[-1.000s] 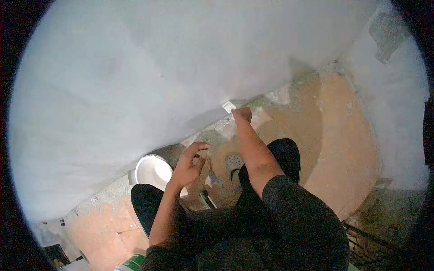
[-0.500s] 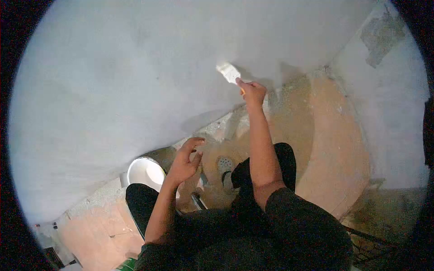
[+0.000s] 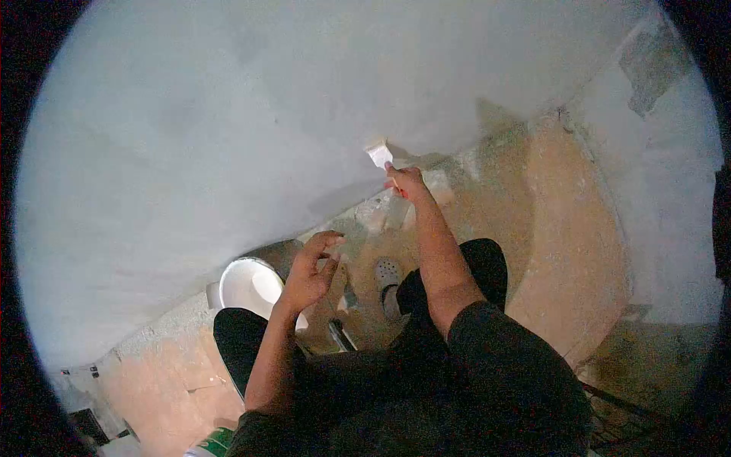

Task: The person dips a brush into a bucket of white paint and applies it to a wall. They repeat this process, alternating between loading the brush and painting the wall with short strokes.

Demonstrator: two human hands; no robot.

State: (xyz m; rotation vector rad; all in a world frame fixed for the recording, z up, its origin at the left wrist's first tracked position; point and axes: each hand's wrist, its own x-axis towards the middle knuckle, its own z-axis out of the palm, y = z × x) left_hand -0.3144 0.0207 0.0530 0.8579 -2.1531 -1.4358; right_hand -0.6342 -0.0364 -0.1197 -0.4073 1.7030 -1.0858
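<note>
My right hand (image 3: 405,183) is closed round the handle of a paintbrush (image 3: 379,154), whose pale bristles point up and left against the grey-white wall (image 3: 228,129). Lower and to the left, my left hand (image 3: 311,270) hangs in the air with its fingers curved apart and nothing between them. Beside it, a white bucket (image 3: 228,286) stands near the foot of the wall, partly hidden by my left forearm and knee.
A grey clog (image 3: 387,271) shows on the orange-brown floor (image 3: 567,228) between my knees. At the bottom left is a green and white container (image 3: 215,442). A dark metal frame (image 3: 624,411) lies at the lower right.
My right hand and the paintbrush have moved down and slightly left along the wall. My left hand has kept nearly the same place and pose. The view has shifted slightly.
</note>
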